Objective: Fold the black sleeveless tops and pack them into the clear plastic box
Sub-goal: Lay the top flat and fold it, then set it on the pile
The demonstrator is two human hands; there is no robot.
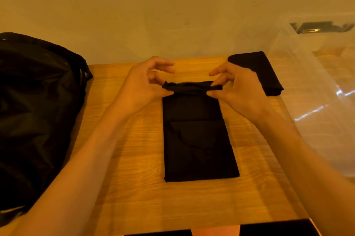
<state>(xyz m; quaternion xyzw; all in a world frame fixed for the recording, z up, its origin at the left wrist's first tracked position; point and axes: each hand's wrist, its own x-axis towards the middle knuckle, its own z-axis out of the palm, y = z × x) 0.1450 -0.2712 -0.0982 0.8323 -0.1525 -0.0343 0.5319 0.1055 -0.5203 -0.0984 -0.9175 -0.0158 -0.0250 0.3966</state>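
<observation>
At centre frame, slightly above the middle: left hand (146, 80) and right hand (236, 90) facing each other, each pinching one end of the bunched far edge (192, 87) of a black top (196, 139) between thumb and a finger. Remaining fingers loosely spread and curved above the cloth, clear of it. Pinched edge gathered into a thin roll between the two hands, seemingly raised a little. Both forearms bare, entering from the lower left and lower right corners.

Below the hands: rest of the black top flat on the bench (134, 187), folded into a long narrow rectangle running toward the bottom of the frame. Layered flap with a curved seam across its middle.

Right of the right hand, toward upper right: second folded top (257, 70), a compact dark rectangle, flat on the bench, apart from the first and close beside the clear plastic box (317, 82). Touching the box or not: cannot tell.

Right edge of frame: clear plastic box with light streaks on its wall. Dark shape (320, 27) near its far upper rim, too indistinct to name.

Left side of frame: large black bag (34, 111), glossy, slumped, straps at its right edge.

Background: plain pale wall (172, 5). Bottom edge: dark flat shapes (276, 228), cut off by the frame.
</observation>
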